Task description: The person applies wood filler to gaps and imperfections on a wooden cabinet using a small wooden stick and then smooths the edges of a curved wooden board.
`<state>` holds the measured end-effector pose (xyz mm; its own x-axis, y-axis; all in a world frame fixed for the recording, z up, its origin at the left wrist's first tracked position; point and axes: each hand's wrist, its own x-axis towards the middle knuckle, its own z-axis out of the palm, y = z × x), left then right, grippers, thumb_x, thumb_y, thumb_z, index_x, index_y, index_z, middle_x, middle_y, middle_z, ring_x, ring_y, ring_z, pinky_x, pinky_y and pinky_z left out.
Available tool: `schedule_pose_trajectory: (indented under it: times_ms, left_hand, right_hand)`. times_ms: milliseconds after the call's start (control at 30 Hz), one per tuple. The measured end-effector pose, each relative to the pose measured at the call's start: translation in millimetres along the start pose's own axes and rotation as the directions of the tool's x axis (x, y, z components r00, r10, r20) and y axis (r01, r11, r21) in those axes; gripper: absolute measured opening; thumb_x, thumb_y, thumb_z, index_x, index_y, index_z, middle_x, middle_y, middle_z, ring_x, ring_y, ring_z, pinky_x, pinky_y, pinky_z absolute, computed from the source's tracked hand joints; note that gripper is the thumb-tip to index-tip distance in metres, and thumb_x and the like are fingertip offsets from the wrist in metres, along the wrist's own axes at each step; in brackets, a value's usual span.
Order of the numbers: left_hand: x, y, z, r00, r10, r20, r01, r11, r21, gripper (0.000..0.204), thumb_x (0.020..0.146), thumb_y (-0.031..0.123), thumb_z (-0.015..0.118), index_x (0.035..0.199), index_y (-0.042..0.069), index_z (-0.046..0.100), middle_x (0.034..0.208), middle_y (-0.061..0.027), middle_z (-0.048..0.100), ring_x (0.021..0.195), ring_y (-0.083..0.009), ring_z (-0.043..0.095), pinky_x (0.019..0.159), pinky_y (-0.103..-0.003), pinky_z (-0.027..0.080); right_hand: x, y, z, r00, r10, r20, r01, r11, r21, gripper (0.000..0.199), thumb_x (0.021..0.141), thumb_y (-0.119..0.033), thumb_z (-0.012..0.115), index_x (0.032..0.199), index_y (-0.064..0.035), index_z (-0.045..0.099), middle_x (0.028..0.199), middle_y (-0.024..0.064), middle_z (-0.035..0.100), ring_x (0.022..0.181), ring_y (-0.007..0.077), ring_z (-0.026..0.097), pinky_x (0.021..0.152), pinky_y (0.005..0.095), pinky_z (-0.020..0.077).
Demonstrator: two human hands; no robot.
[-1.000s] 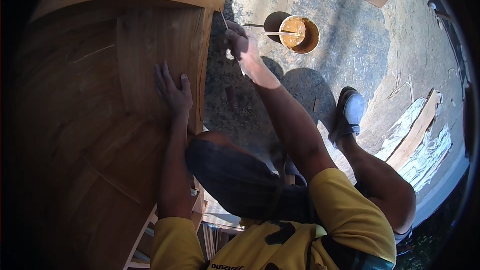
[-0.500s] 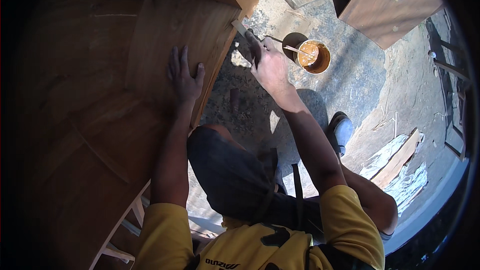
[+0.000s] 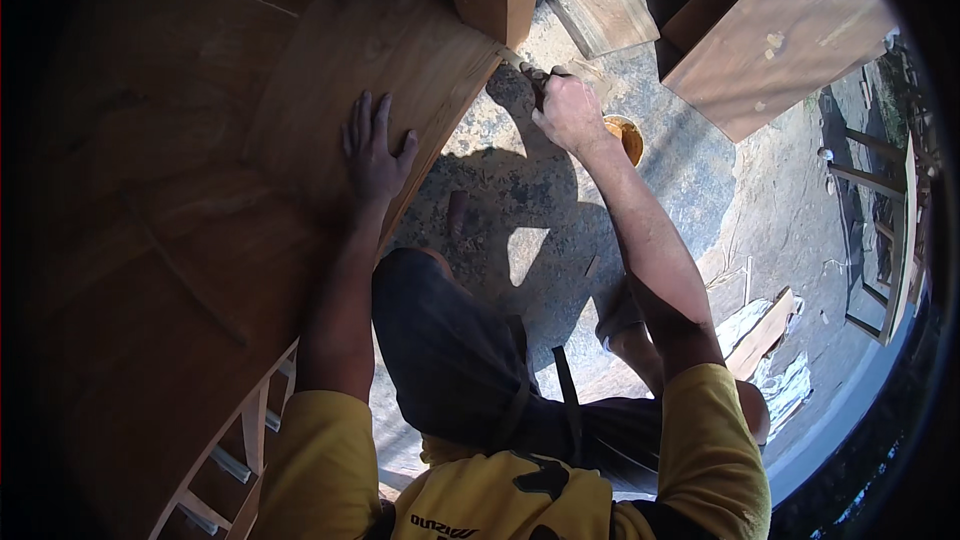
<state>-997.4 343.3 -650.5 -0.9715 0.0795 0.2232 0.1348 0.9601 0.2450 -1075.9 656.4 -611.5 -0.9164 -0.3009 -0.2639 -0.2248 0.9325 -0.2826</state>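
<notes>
My left hand (image 3: 375,152) lies flat, fingers spread, on a large brown wooden panel (image 3: 330,70) near its right edge. My right hand (image 3: 566,108) is closed around a thin brush (image 3: 522,64) whose tip touches the panel's edge at the corner. Just behind my right wrist sits a small round tin (image 3: 627,132) of orange-brown liquid on the ground; my hand partly hides it.
The stone ground (image 3: 520,210) lies between my knees. A tilted wooden board (image 3: 775,35) and a plank (image 3: 600,0) stand at the upper right. Wood scraps (image 3: 765,330) lie by my right foot. Pale slats (image 3: 240,440) run at the lower left.
My right hand moved from over the tin to the panel's edge with the brush. My view shifted, so panel and tin sit further right. My left hand stays flat on the wood.
</notes>
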Motion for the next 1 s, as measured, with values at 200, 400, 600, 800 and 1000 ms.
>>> schedule_pose_trajectory:
  times_ms: [200, 400, 600, 800, 1000]
  left_hand:
    - [3, 3, 1, 1.0, 0.012, 0.008, -0.011, 1.0, -0.027, 0.07, 0.092, 0.041, 0.063, 0.154, 0.016, 0.041, 0.16, -0.0193, 0.033, 0.147, -0.0379, 0.033, 0.116, -0.062, 0.026]
    - [-1, -3, 1, 1.0, -0.004, -0.01, 0.004, 1.0, -0.024, 0.072, 0.087, 0.041, 0.067, 0.151, 0.015, 0.044, 0.158, -0.0202, 0.037, 0.146, -0.0379, 0.036, 0.115, -0.063, 0.028]
    - [0, -2, 0, 1.0, 0.002, 0.011, -0.001, 1.0, -0.024, 0.072, 0.09, 0.04, 0.065, 0.154, 0.015, 0.041, 0.16, -0.02, 0.035, 0.147, -0.0383, 0.034, 0.115, -0.063, 0.027]
    - [-1, -2, -2, 1.0, -0.01, 0.009, 0.011, 0.999, -0.03, 0.072, 0.09, 0.04, 0.065, 0.153, 0.015, 0.041, 0.16, -0.0191, 0.035, 0.147, -0.0379, 0.034, 0.115, -0.062, 0.027]
    - [2, 4, -2, 1.0, -0.013, 0.016, 0.013, 1.0, -0.028, 0.072, 0.091, 0.041, 0.065, 0.153, 0.016, 0.041, 0.16, -0.0186, 0.034, 0.147, -0.0377, 0.034, 0.116, -0.062, 0.027]
  right_hand:
    - [8, -20, -16, 0.99, -0.015, -0.139, 0.03, 0.993, 0.112, 0.063, 0.083, -0.012, 0.059, 0.145, -0.0265, 0.056, 0.099, 0.0208, 0.063, 0.088, 0.0391, 0.069, 0.082, 0.0492, 0.056]
    - [13, -9, -8, 0.999, -0.02, -0.036, 0.021, 0.999, 0.036, 0.061, 0.085, -0.013, 0.057, 0.145, -0.0223, 0.055, 0.107, 0.0221, 0.064, 0.093, 0.0386, 0.07, 0.083, 0.0473, 0.0575]
    - [6, 2, 8, 0.989, -0.026, -0.144, 0.026, 1.0, 0.0, 0.037, 0.085, -0.013, 0.061, 0.12, -0.0036, 0.068, 0.097, 0.023, 0.068, 0.09, 0.0392, 0.07, 0.082, 0.0478, 0.0577]
    - [-4, 8, -28, 0.995, 0.047, 0.087, -0.043, 0.998, -0.051, 0.026, 0.084, -0.017, 0.068, 0.102, 0.0009, 0.07, 0.098, 0.0238, 0.071, 0.094, 0.037, 0.071, 0.085, 0.0464, 0.0579]
    - [5, -28, -29, 0.99, -0.024, -0.139, 0.031, 0.999, 0.042, 0.034, 0.091, -0.015, 0.056, 0.121, -0.0079, 0.069, 0.096, 0.0208, 0.071, 0.095, 0.0337, 0.072, 0.082, 0.0447, 0.0587]
